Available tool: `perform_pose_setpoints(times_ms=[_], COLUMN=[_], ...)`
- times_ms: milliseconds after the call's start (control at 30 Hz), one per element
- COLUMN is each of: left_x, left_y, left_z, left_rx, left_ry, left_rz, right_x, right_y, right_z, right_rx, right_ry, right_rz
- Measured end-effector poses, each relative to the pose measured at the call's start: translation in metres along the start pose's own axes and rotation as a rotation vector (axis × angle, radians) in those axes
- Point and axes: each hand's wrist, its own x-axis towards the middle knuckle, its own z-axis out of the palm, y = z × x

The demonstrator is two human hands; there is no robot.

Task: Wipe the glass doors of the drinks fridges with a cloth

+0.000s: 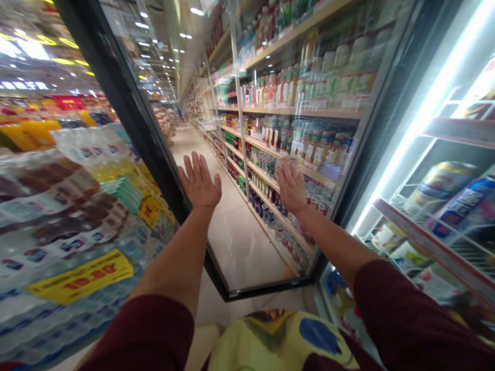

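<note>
Both my arms reach forward in dark red sleeves toward a glass cooler door (270, 242) that stands swung open in front of me. My left hand (200, 181) is open with fingers spread, palm facing the glass near the door's black frame (127, 108). My right hand (291, 186) lies flat and open against the glass pane. Neither hand holds anything. Through the glass I see shelves of bottled drinks (309, 144) along an aisle.
The lit cooler interior (444, 216) at the right holds cans and packets on wire shelves. Stacked shrink-wrapped water bottles (77, 216) with yellow price tags stand at the left. A yellow patterned bag (278, 340) is below me. The tiled aisle floor (240, 242) runs ahead.
</note>
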Motion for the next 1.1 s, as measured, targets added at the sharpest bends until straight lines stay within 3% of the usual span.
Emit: perform_pose_setpoints(times_ms=[67,267,500,700,767,933,1100], left_x=[0.000,0.000,0.000,-0.001,-0.001,0.000,0.000], left_y=[0.000,0.000,-0.001,-0.001,-0.001,-0.002,0.000], left_z=[-0.001,0.000,0.001,0.000,0.000,0.001,0.000], left_rx=[-0.004,-0.021,0.021,0.002,0.003,0.003,-0.026], left_ry=[-0.005,0.010,0.035,0.023,0.022,0.026,0.000], left_rz=[-0.005,-0.015,0.008,-0.004,-0.005,0.010,-0.012], right_x=[-0.004,0.050,0.010,0.059,0.050,0.011,0.048], right_y=[-0.006,-0.023,-0.042,-0.046,-0.048,-0.051,-0.055], right_z=[0.005,-0.002,0.006,-0.002,0.002,0.009,0.002], right_rx=[0.019,-0.028,0.023,0.010,0.016,0.068,0.034], right_ry=[-0.042,0.081,-0.184,-0.047,-0.072,-0.275,-0.157], right_rz=[-0.046,-0.002,-0.248,-0.086,-0.111,-0.384,-0.227])
